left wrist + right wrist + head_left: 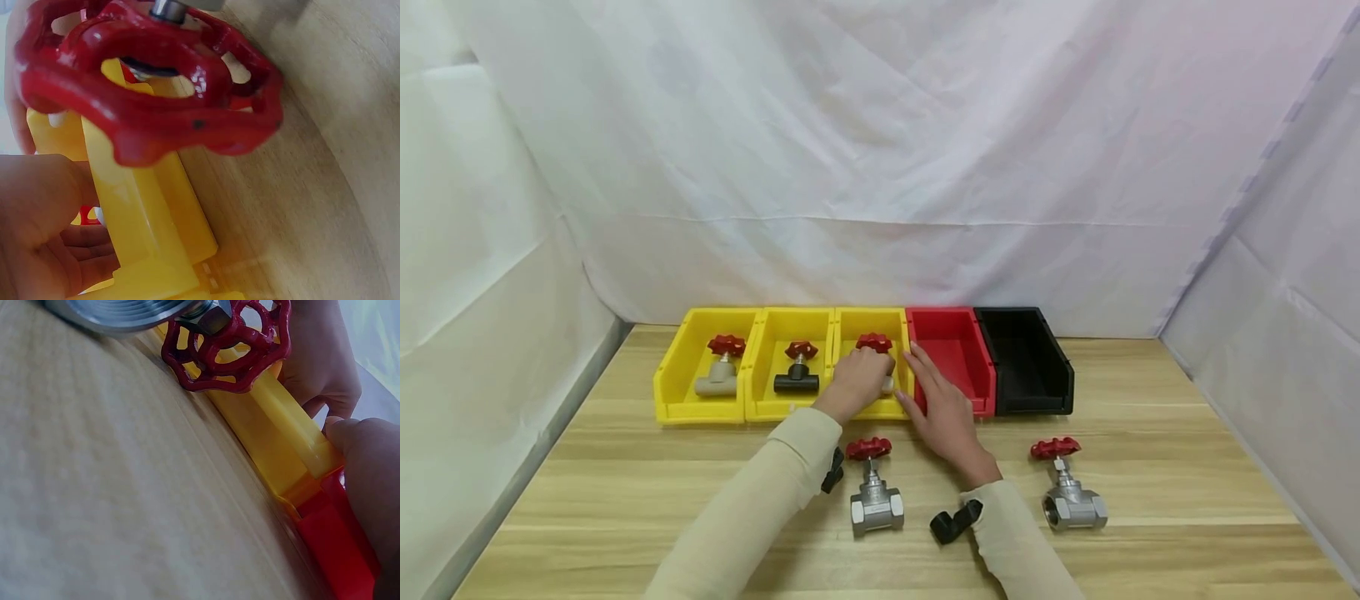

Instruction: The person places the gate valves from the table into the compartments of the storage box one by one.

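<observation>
In the head view my left hand (859, 380) reaches down into the third yellow bin (848, 323). Its curled fingers grip a valve with a red handwheel (874, 342); a pale end of the valve's body shows beside the hand, the rest being covered. My right hand (946, 417) lies over the side between that bin and the red bin (947, 354), fingers extended, thumb at the yellow front rim. In the right wrist view the thumb (340, 432) is close against this rim. A metal valve with a red handwheel (876, 507) stands on the table between my forearms.
Left of my hands, two yellow bins hold a grey-bodied valve (718, 379) and a black-bodied valve (797, 380). A black bin (1026, 367) ends the row at the right. Another metal valve (1073, 505) stands right of my right forearm on the wooden table (1180, 500). White curtains surround it.
</observation>
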The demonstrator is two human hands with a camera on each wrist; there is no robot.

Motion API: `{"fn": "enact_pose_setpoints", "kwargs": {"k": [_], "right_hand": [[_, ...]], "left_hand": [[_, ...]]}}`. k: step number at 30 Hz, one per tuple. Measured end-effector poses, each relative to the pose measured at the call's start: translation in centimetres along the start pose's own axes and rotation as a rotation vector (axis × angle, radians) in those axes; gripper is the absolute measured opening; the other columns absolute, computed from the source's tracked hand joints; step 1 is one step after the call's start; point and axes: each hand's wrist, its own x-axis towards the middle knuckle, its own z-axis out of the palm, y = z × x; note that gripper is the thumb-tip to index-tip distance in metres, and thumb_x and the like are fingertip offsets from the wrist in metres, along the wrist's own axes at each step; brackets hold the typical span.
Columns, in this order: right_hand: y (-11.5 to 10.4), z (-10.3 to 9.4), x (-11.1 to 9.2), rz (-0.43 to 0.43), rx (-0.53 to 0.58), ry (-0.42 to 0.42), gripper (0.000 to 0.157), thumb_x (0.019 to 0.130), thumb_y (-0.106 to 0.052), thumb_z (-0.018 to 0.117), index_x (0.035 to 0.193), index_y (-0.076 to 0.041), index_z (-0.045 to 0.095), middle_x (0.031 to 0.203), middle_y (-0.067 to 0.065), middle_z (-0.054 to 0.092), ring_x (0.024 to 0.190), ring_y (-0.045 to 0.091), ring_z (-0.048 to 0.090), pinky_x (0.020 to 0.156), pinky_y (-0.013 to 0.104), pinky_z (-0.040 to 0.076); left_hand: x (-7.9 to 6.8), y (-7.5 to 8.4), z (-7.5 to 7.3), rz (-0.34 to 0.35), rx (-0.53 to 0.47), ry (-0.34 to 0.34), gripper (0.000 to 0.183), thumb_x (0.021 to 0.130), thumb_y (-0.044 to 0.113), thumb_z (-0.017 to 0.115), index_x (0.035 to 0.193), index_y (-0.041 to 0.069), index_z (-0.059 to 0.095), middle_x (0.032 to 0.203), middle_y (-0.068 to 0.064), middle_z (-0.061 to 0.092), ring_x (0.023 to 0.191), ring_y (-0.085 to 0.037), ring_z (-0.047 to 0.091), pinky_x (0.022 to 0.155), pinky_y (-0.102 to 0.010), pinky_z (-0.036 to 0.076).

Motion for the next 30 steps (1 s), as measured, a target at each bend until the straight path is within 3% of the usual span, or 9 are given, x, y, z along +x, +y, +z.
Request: {"fn": "enact_pose_setpoints", "kwargs": {"k": [12,17,23,26,30], "right_hand": [[0.0,0.0,-0.1,0.012,-0.009,-0.018,0.070,0.088,-0.037,0.068,0.148,-0.024,0.036,0.156,-0.012,0.023,0.104,0.026,0.060,0.076,0.044,0.052],[-0.1,-0.1,-0.1,0.017,-0.015,-0.018,0.071,0.087,-0.038,0.068,0.149,-0.025,0.035,0.156,-0.011,0.023,0.100,0.024,0.060,0.074,0.042,0.052],[-0.1,-0.2,-0.1,0.017,-0.008,-0.002,0.071,0.086,-0.036,0.070,0.148,-0.023,0.038,0.155,-0.010,0.026,0.098,0.026,0.061,0.071,0.041,0.052],[-0.1,-0.2,-0.1,0.017,-0.004,-0.004,0.071,0.086,-0.036,0.070,0.148,-0.023,0.038,0.155,-0.010,0.026,0.098,0.026,0.061,0.071,0.041,0.051],[-0.1,-0.2,-0.1,0.015,-0.001,-0.012,0.071,0.086,-0.036,0.070,0.148,-0.023,0.037,0.155,-0.011,0.025,0.098,0.026,0.061,0.072,0.042,0.051]], "left_hand": [[-0.6,0.3,-0.2,-0.003,0.022,-0.052,0.020,0.096,0.020,0.060,0.114,0.018,0.069,0.106,-0.012,0.064,0.095,-0.028,0.058,0.082,-0.041,0.052],[-1.1,0.2,-0.2,0.018,0.035,-0.014,0.024,0.097,0.023,0.058,0.117,0.018,0.069,0.109,-0.014,0.064,0.098,-0.029,0.058,0.087,-0.041,0.050],[-1.7,0.0,-0.5,0.039,0.087,0.034,0.028,0.093,0.014,0.063,0.121,0.019,0.068,0.110,-0.013,0.064,0.097,-0.027,0.060,0.086,-0.038,0.051],[-2.2,-0.2,-1.0,0.058,0.041,0.055,0.032,0.090,0.012,0.067,0.122,0.015,0.066,0.111,-0.014,0.063,0.098,-0.028,0.060,0.085,-0.039,0.052],[-3.5,-0.6,-2.3,0.056,-0.115,0.094,0.044,0.085,0.013,0.073,0.127,0.010,0.062,0.118,-0.016,0.061,0.104,-0.030,0.058,0.087,-0.041,0.051]]}}
